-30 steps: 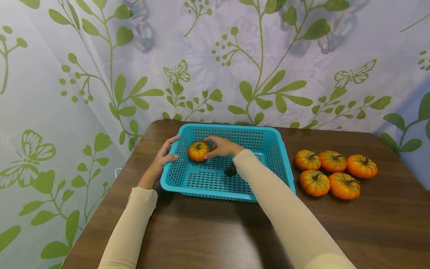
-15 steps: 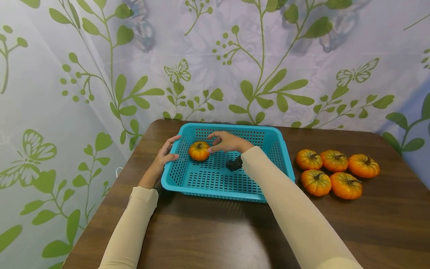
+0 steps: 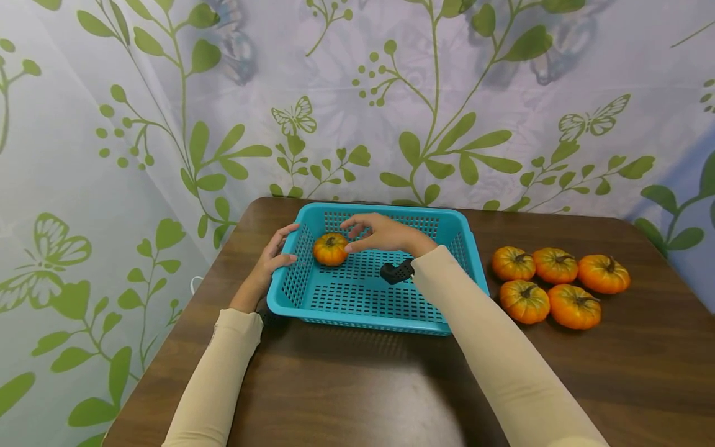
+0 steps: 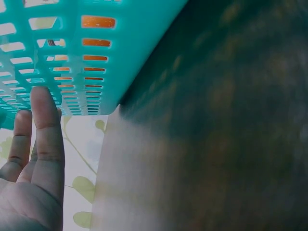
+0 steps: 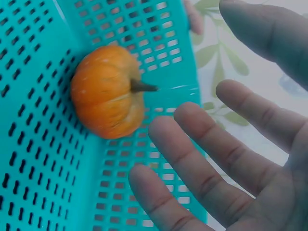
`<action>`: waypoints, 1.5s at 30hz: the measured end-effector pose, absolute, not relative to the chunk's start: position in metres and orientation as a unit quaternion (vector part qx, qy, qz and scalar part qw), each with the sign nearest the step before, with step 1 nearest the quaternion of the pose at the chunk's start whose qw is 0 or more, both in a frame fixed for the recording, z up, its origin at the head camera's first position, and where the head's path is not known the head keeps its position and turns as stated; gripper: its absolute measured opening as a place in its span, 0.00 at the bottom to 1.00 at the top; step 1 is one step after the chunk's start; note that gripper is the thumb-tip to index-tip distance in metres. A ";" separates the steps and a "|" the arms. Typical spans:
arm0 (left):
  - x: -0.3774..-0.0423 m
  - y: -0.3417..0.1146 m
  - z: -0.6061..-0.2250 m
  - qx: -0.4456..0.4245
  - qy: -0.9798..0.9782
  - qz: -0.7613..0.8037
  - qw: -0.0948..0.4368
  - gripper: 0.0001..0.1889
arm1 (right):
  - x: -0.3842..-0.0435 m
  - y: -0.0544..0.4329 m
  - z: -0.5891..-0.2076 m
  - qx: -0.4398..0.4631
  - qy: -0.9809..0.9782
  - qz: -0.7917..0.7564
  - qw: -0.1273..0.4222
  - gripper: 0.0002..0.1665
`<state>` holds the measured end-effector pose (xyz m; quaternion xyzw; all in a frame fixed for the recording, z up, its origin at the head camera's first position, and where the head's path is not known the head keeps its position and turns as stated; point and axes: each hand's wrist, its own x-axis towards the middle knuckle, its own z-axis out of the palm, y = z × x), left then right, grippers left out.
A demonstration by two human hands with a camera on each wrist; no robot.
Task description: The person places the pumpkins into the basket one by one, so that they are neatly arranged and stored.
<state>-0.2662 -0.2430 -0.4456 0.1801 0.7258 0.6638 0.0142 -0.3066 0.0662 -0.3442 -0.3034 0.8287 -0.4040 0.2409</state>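
A small orange pumpkin with a dark stem sits at the left end of a turquoise slotted plastic basket. My right hand hovers over the basket just right of this pumpkin. In the right wrist view its fingers are spread and apart from the pumpkin, holding nothing. My left hand rests against the basket's left end, thumb and forefinger at the rim. In the left wrist view, straight fingers lie by the basket's outer wall; orange shows through the slots.
Several more pumpkins stand close together on the brown wooden table, right of the basket. A black wrist device hangs beneath my right wrist. A leaf-patterned cloth covers the wall behind the table.
My right hand has left the pumpkin in the basket, rising slightly and drawing to the right as its fingers spread. That pumpkin stays put. My left hand keeps its place at the basket.
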 end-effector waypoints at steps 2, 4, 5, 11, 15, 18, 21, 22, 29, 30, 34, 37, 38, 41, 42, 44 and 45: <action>-0.266 -0.243 -0.445 0.179 0.727 0.663 0.013 0.41 | -0.303 0.068 -0.341 -0.309 0.821 -0.416 0.238 0.37; -0.267 -0.243 -0.445 0.179 0.729 0.661 0.012 0.41 | -0.302 0.071 -0.340 -0.313 0.814 -0.429 0.235 0.36; -0.267 -0.243 -0.445 0.179 0.730 0.659 0.011 0.40 | -0.301 0.073 -0.340 -0.315 0.811 -0.434 0.233 0.35; -0.266 -0.243 -0.445 0.180 0.732 0.657 0.011 0.40 | -0.295 0.085 -0.336 -0.311 0.798 -0.472 0.211 0.33; -0.266 -0.243 -0.445 0.179 0.734 0.655 0.011 0.40 | -0.289 0.093 -0.332 -0.306 0.790 -0.500 0.180 0.30; -0.266 -0.243 -0.445 0.180 0.734 0.655 0.010 0.40 | -0.285 0.098 -0.331 -0.304 0.789 -0.511 0.154 0.28; -0.266 -0.243 -0.445 0.180 0.733 0.656 0.008 0.40 | -0.280 0.103 -0.330 -0.302 0.789 -0.520 0.128 0.27; -0.266 -0.243 -0.445 0.181 0.732 0.657 0.008 0.40 | -0.278 0.105 -0.329 -0.302 0.786 -0.526 0.119 0.27; -0.267 -0.242 -0.446 0.184 0.729 0.660 0.007 0.40 | -0.266 0.119 -0.326 -0.289 0.765 -0.571 0.071 0.25; -0.267 -0.242 -0.446 0.184 0.729 0.660 0.006 0.40 | -0.265 0.121 -0.326 -0.288 0.762 -0.576 0.067 0.25; -0.266 -0.242 -0.446 0.183 0.729 0.659 0.007 0.40 | -0.260 0.128 -0.325 -0.278 0.755 -0.591 0.059 0.25; -0.266 -0.242 -0.446 0.182 0.731 0.658 0.005 0.40 | -0.254 0.133 -0.322 -0.273 0.755 -0.593 0.053 0.25; -0.266 -0.241 -0.446 0.180 0.732 0.657 0.005 0.40 | -0.253 0.135 -0.321 -0.272 0.756 -0.593 0.050 0.25; -0.266 -0.241 -0.446 0.179 0.734 0.656 0.004 0.40 | -0.248 0.143 -0.317 -0.271 0.761 -0.588 0.039 0.24; -0.266 -0.241 -0.446 0.178 0.734 0.656 0.003 0.40 | -0.246 0.146 -0.316 -0.270 0.764 -0.585 0.036 0.24; -0.266 -0.241 -0.446 0.179 0.733 0.656 0.002 0.40 | -0.243 0.151 -0.314 -0.272 0.768 -0.580 0.027 0.24; -0.266 -0.241 -0.446 0.180 0.732 0.657 0.002 0.40 | -0.241 0.154 -0.313 -0.272 0.769 -0.578 0.023 0.24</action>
